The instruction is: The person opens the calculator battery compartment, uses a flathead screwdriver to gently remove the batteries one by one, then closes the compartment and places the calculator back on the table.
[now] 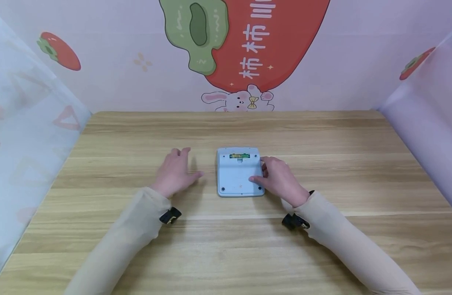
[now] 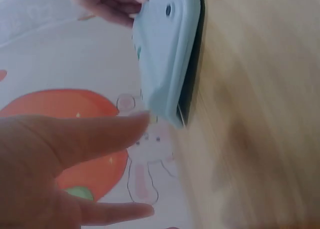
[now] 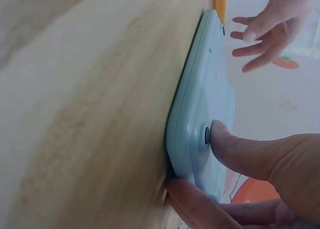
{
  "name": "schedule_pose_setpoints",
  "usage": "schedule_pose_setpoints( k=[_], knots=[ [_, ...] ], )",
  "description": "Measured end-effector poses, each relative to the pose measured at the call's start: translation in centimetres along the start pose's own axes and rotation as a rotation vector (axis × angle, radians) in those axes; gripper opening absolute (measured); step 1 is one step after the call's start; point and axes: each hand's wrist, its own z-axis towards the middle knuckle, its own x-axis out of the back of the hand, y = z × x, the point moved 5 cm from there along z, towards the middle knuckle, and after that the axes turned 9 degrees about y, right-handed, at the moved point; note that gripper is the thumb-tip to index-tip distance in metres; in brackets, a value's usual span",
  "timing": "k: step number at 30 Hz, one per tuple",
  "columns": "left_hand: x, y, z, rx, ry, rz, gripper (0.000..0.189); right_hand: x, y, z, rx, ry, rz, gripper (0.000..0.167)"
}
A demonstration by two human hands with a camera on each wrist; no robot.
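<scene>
A light blue calculator [image 1: 235, 174] lies back side up on the table, with dark round feet near its corners. Its battery slot is uncovered near the far edge, and a green and gold battery [image 1: 240, 156] sits in it. My right hand [image 1: 281, 178] grips the calculator's right side, thumb on the back and fingers at the edge, as the right wrist view shows. Left of the calculator, my left hand [image 1: 176, 172] hovers apart from it, fingers spread and holding nothing. The calculator's front face is hidden.
The wooden table [image 1: 226, 254] reaches back to a printed cloth wall [image 1: 119, 82] with a rabbit and red fruit drawings. Cloth walls also stand at the left and right sides. Both wrists carry small black devices [image 1: 170, 215] over beige sleeves.
</scene>
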Motion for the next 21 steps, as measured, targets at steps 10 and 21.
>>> schedule_pose_setpoints(
  k=[10,21],
  knots=[
    [1.8,-2.4,-0.4,-0.002,0.028,0.023,0.048,0.1,0.0,0.0,-0.01,0.002,-0.005,0.064],
    [1.5,-3.6,-0.1,0.033,-0.062,0.078,0.046,0.1,0.1,-0.1,-0.033,0.008,0.017,0.071]
  ],
)
